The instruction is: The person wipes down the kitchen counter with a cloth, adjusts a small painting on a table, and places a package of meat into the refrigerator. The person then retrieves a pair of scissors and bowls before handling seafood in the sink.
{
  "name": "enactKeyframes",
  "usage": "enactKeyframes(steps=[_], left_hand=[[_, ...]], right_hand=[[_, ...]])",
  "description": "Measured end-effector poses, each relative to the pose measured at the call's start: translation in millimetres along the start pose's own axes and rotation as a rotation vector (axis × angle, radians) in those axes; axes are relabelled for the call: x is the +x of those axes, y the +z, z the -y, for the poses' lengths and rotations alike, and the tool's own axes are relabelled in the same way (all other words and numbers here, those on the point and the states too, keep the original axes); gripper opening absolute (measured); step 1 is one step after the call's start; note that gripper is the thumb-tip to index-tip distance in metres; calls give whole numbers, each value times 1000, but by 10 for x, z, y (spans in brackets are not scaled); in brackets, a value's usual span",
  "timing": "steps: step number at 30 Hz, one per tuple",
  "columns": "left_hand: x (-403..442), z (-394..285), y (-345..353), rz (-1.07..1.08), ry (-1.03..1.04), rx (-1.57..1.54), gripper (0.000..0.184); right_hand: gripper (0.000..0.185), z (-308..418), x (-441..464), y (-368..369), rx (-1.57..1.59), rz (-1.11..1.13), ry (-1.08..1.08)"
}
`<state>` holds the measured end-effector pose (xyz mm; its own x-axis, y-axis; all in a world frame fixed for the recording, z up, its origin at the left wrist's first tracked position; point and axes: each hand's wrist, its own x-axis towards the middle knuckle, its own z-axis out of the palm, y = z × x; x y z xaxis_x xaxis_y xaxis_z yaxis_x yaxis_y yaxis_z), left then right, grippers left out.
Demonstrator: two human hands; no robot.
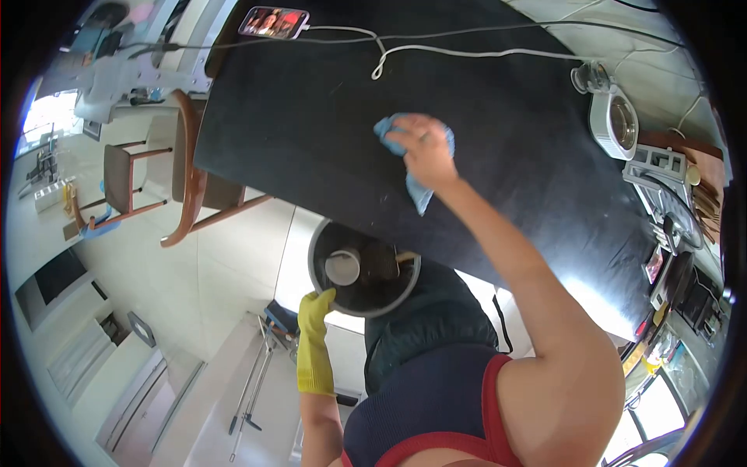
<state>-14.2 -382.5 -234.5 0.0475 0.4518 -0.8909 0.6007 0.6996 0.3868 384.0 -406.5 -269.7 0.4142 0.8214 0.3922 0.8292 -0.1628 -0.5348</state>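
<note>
My right hand (428, 152) is bare and presses a light blue cloth (420, 196) onto the black tabletop (311, 117). The cloth is bunched under the fingers, and one corner trails toward me. In a yellow rubber glove, my left hand (315, 306) grips the rim of a round bin (381, 310) below the table's near edge. Inside the bin lie a pale round item (342, 267), perhaps a cup, and dark contents I cannot make out. My left fingertips are partly hidden at the rim.
A phone (274, 22) with a lit screen lies at the far left, a white cable (482, 53) running from it across the table. Wooden chairs (187, 171) stand at the left. Along the right edge are a white appliance (615, 123), a rack (657, 167) and a pan lid (675, 214).
</note>
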Motion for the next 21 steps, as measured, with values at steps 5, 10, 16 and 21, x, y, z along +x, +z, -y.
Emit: enactKeyframes(steps=[5, 10, 16, 21], left_hand=[[88, -150, -82, -13, 44, 44, 27], [259, -254, -253, 70, 162, 86, 29], [301, -466, -372, 131, 166, 168, 37], [455, -379, -402, 145, 124, 119, 38]], right_hand=[[32, 1275, -942, 547, 319, 100, -37], [45, 1848, -1011, 310, 492, 62, 310], [52, 910, -1349, -511, -218, -433, 725], [63, 846, -1145, -30, -539, -356, 877]])
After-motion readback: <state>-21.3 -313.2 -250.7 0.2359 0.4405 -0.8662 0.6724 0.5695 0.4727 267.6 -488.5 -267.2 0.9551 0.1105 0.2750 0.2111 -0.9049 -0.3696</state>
